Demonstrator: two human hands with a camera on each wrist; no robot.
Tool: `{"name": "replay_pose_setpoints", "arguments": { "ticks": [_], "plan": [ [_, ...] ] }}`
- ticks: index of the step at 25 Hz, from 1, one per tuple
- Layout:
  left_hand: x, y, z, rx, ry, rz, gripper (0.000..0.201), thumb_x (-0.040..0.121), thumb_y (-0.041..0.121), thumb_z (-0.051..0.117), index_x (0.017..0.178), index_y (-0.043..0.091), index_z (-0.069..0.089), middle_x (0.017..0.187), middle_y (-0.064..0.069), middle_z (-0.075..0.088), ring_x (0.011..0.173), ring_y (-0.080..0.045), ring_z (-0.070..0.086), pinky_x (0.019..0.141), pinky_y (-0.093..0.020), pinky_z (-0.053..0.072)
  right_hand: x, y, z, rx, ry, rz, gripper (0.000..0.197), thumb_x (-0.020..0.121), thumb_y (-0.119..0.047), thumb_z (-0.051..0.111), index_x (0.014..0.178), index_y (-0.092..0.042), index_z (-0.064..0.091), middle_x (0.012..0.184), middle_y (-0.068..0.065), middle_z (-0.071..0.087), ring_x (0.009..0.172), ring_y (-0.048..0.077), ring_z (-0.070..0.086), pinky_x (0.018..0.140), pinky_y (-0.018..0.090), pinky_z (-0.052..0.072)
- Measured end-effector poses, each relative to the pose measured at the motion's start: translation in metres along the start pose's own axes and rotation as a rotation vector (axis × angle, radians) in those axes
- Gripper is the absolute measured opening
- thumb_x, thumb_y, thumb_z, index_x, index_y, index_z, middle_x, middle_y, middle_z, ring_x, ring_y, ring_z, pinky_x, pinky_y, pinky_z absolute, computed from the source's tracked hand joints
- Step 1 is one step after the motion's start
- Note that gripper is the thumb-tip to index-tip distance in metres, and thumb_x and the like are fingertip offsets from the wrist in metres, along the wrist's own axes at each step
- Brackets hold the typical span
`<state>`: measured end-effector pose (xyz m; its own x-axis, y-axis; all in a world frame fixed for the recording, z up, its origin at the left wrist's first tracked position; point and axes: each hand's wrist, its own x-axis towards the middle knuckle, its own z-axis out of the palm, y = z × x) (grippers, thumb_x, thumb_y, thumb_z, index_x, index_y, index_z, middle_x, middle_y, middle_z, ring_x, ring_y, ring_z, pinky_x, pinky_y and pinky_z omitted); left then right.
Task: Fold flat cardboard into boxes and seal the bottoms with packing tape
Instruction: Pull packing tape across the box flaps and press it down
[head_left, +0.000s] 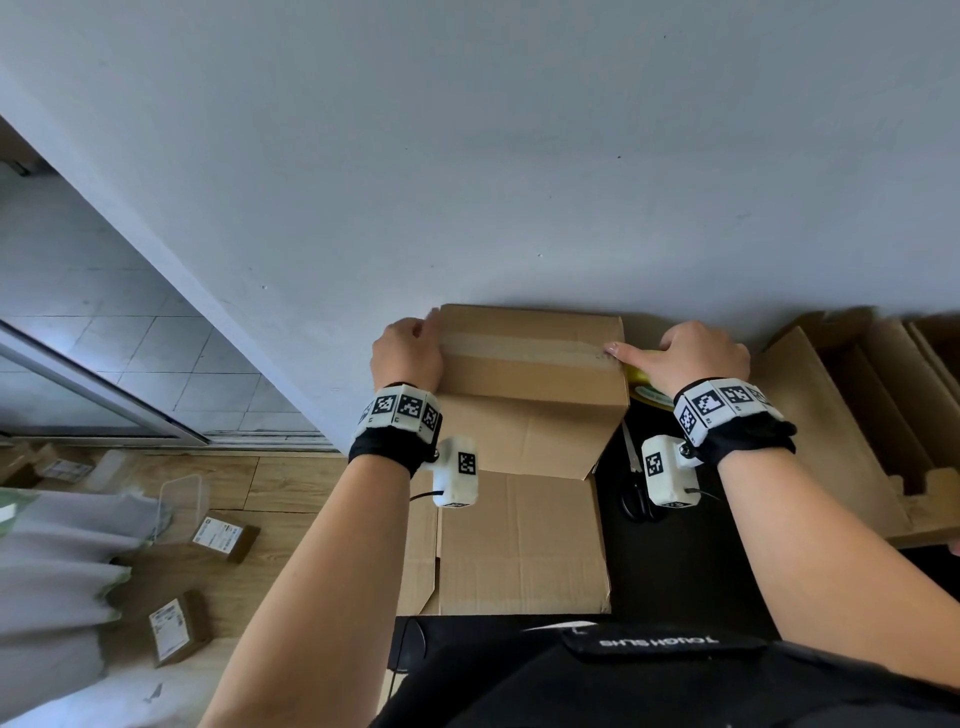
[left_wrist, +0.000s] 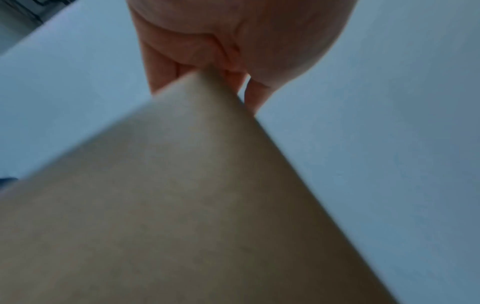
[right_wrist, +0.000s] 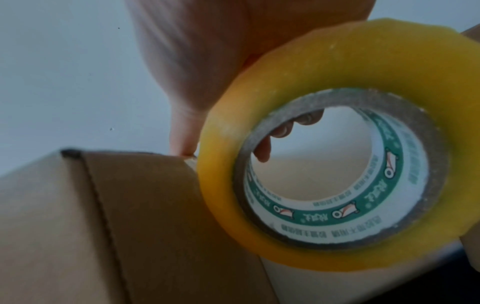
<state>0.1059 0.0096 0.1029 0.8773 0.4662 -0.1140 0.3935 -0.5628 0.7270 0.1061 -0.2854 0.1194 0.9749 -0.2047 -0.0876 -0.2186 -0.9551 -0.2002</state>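
box (head_left: 530, 358): plain brown corrugated cardboard, folded up, stood on the dark surface (head_left: 680, 566) against the wall; glossy clear tape strip across its top face.
tape roll (right_wrist: 335, 144): translucent yellow ring, printed paper core.
left hand (head_left: 408, 353): fingers curled over the box's left corner.
right hand (head_left: 691, 356): gripped the roll, thumb pressed at the box's right edge.
flat cardboard (head_left: 519, 540): creased sheet, just in front of the box.
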Motion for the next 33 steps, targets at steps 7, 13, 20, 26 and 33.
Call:
{"name": "replay_pose_setpoints", "arguments": {
  "ticks": [7, 13, 20, 26, 33],
  "plan": [
    [-0.006, 0.004, 0.021, 0.203, -0.111, 0.011, 0.047, 0.088, 0.049, 0.062, 0.116, 0.011, 0.061, 0.119, -0.01, 0.064, 0.113, -0.032, 0.057, 0.087, -0.035, 0.043, 0.001, -0.001, 0.008, 0.023, 0.012, 0.02, 0.077, 0.067, -0.089, 0.05, 0.049, -0.014, 0.047, 0.058, 0.006, 0.055, 0.068, 0.03, 0.056, 0.073, 0.037, 0.04],
    [-0.008, 0.004, 0.017, 0.229, -0.142, 0.105, 0.063, 0.088, 0.05, 0.062, 0.139, 0.019, 0.042, 0.13, -0.01, 0.059, 0.12, -0.034, 0.053, 0.094, -0.037, 0.042, 0.003, 0.001, 0.019, 0.013, 0.046, 0.012, 0.075, 0.069, -0.089, 0.046, 0.06, -0.016, 0.058, 0.071, 0.004, 0.062, 0.079, 0.03, 0.059, 0.073, 0.036, 0.034],
    [-0.012, 0.017, 0.033, 0.59, -0.099, 0.229, 0.059, 0.097, 0.034, 0.051, 0.147, 0.013, 0.027, 0.151, -0.014, 0.032, 0.139, -0.036, 0.032, 0.112, -0.052, 0.025, 0.003, -0.002, 0.024, -0.088, 0.145, 0.033, 0.073, 0.072, -0.088, 0.043, 0.073, -0.019, 0.067, 0.076, 0.004, 0.067, 0.086, 0.029, 0.059, 0.09, 0.042, 0.033],
    [-0.027, 0.025, 0.048, 0.683, -0.176, 0.208, 0.062, 0.101, 0.027, 0.031, 0.155, 0.011, 0.005, 0.161, -0.022, -0.004, 0.15, -0.036, -0.004, 0.119, -0.055, -0.004, -0.003, -0.001, 0.028, -0.102, 0.164, 0.05, 0.075, 0.074, -0.088, 0.039, 0.08, -0.019, 0.069, 0.085, 0.006, 0.068, 0.095, 0.031, 0.058, 0.097, 0.047, 0.033],
    [-0.039, 0.038, 0.059, 0.606, -0.144, 0.243, 0.058, 0.095, 0.01, 0.033, 0.15, 0.001, 0.018, 0.16, -0.025, 0.004, 0.149, -0.041, -0.003, 0.121, -0.049, -0.002, -0.005, -0.003, 0.031, -0.101, 0.155, 0.054, 0.076, 0.076, -0.086, 0.039, 0.089, -0.017, 0.071, 0.097, 0.008, 0.069, 0.102, 0.032, 0.056, 0.099, 0.048, 0.029]
  ]
}}
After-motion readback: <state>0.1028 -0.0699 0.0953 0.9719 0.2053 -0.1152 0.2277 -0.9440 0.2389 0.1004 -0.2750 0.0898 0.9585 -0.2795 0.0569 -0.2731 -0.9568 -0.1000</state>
